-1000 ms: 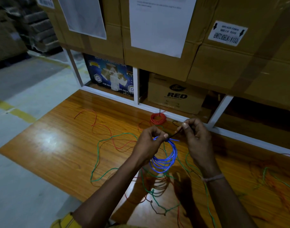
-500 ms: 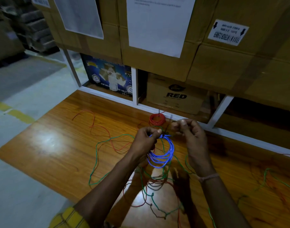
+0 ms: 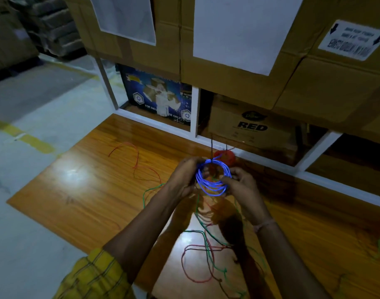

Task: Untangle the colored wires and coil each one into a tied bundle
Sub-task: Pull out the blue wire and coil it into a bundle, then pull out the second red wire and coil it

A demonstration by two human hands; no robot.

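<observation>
Hands — left (image 3: 185, 176), right (image 3: 242, 186) — gripping blue wire coil (image 3: 212, 178), wooden table (image 3: 87, 190)

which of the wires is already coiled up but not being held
The red coil, lying on the wooden table by the shelf frame just beyond the hands. The blue coil is held by both hands; the other red and green wires lie loose and tangled.
</observation>
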